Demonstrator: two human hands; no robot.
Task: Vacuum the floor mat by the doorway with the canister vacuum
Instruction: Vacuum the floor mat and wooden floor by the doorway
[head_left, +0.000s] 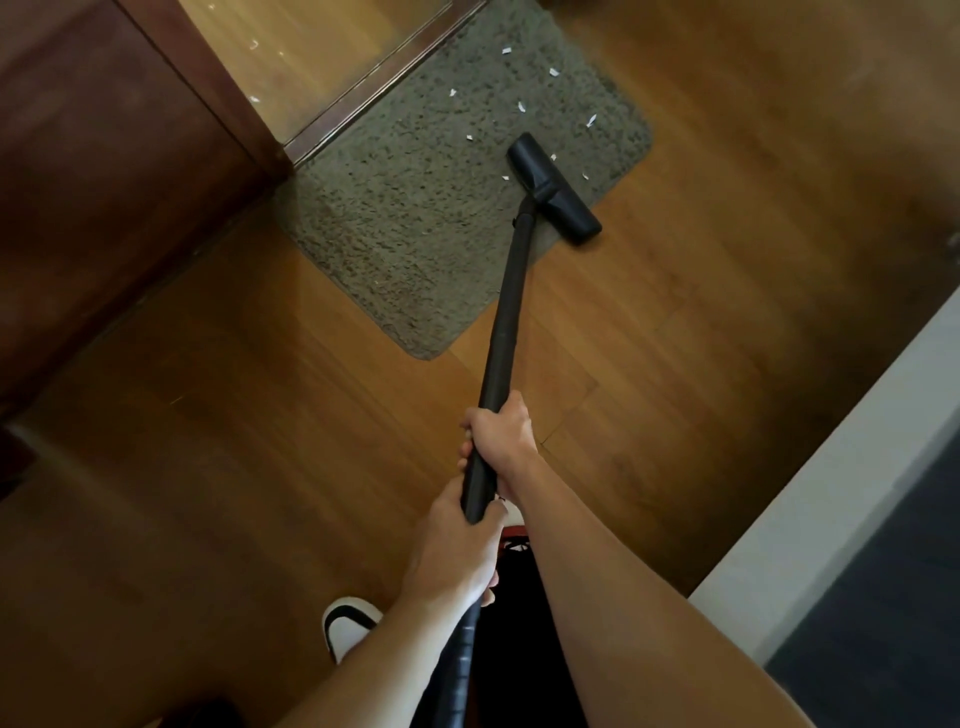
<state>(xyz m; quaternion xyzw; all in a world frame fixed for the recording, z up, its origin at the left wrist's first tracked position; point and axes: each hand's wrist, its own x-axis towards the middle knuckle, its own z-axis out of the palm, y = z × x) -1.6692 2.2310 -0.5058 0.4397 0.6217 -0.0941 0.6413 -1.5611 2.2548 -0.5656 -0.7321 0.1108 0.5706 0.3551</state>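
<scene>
A grey-green shaggy floor mat (415, 208) lies against the doorway threshold. Several small white paper scraps (520, 106) are scattered over its far right part. The black vacuum floor head (553, 188) rests on the mat's right side, its near end overhanging the mat's edge onto the wood. A long black wand (506, 317) runs from the head back to me. My right hand (501, 434) grips the wand higher up. My left hand (457, 545) holds its lower end, where the ribbed hose (457, 665) begins. The canister is hidden.
Wooden floor (208, 493) surrounds the mat. A dark wooden door or cabinet (104, 182) stands at the left, beside the threshold strip (374, 88). More scraps lie beyond the threshold. A white wall base (831, 493) runs along the right. My white slipper (345, 623) shows below.
</scene>
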